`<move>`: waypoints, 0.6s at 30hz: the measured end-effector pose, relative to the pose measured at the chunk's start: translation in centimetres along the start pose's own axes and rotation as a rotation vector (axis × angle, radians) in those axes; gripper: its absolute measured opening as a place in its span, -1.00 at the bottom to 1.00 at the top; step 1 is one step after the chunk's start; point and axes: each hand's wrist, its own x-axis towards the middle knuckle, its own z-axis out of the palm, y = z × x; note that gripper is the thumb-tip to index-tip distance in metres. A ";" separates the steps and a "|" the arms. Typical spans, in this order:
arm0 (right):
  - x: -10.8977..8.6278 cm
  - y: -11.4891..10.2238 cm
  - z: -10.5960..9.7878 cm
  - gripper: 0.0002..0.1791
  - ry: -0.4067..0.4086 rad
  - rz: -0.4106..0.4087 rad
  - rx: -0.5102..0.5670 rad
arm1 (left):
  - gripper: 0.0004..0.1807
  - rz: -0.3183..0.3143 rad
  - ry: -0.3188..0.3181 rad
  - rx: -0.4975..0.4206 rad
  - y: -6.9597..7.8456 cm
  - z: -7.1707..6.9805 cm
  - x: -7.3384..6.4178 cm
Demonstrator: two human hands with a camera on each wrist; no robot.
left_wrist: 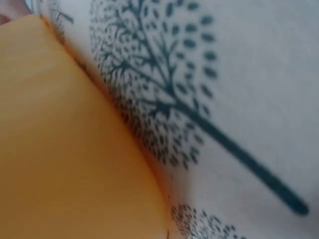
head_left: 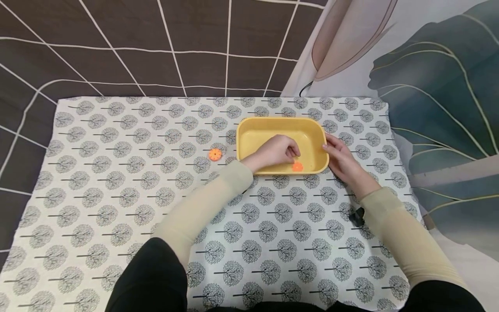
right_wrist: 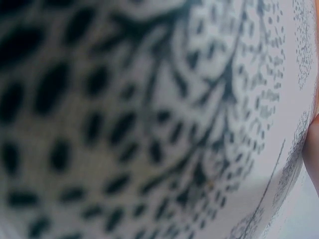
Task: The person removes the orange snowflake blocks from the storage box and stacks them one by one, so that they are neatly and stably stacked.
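Note:
A shallow yellow rectangular tub (head_left: 269, 123) stands on the printed cloth; its outer wall (left_wrist: 65, 134) fills the left of the left wrist view. My left hand (head_left: 274, 151) reaches over the near side into the tub, fingers bent down. At its fingertips is a small orange flower-shaped piece (head_left: 297, 167), which it appears to pinch near the tub's front wall; the exact contact is hard to see. With thumb and fingers, my right hand (head_left: 343, 160) grips the tub's right rim. Another orange flower-shaped piece (head_left: 215, 154) lies on the cloth, left of the tub.
The tabletop is covered by a white cloth (head_left: 128, 175) printed with grey trees. A dark tiled-pattern backdrop (head_left: 148, 47) rises behind it, and a leaf-patterned curtain (head_left: 440, 108) hangs on the right. A small black object (head_left: 356, 216) sits by my right wrist.

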 end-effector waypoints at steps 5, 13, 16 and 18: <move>0.1 0.1 0.0 -0.61 -0.008 -0.007 -0.005 | -0.68 0.051 -0.049 0.090 -0.2 0.6 0.6; 0.2 0.1 0.0 -0.59 -0.017 -0.005 -0.009 | -0.58 0.123 -0.104 0.202 -0.4 1.0 0.8; 0.2 0.0 0.0 -0.56 -0.013 0.002 -0.014 | -0.56 0.141 -0.113 0.246 -0.4 1.2 0.9; 0.2 0.0 0.0 -0.55 -0.012 0.005 -0.010 | -0.56 0.154 -0.117 0.278 -0.3 1.4 0.9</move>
